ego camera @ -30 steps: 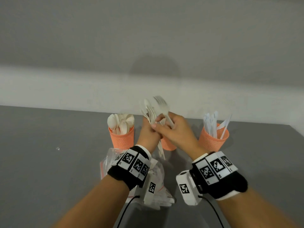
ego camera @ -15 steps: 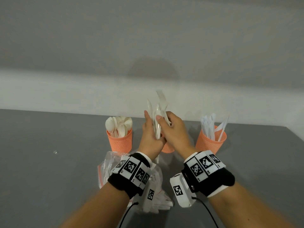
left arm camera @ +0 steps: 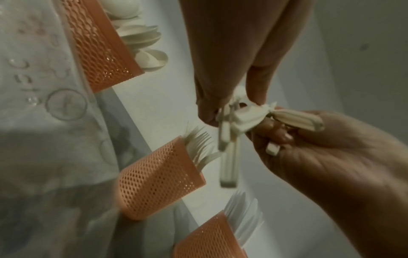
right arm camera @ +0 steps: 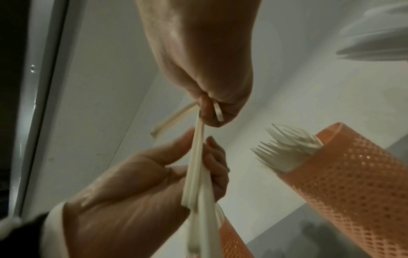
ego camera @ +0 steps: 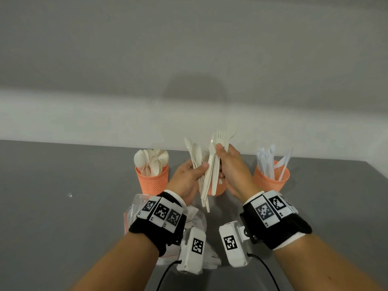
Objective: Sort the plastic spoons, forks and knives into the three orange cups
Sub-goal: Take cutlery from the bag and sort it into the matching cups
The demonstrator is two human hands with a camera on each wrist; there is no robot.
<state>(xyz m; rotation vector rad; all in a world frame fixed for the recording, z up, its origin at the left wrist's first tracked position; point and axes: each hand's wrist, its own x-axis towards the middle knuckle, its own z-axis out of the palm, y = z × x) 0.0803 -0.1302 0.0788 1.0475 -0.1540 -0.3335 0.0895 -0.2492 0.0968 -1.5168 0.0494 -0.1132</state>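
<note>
Black wristbands (ego camera: 157,225), white coded tags (ego camera: 263,211)

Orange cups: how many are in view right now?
3. Left cup holds spoons, right cup holds knives, middle cup stands mostly hidden behind both hands and their cutlery.

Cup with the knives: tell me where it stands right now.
In the head view the cup with the knives stands rightmost of three on the grey table, just beyond the right hand.
</note>
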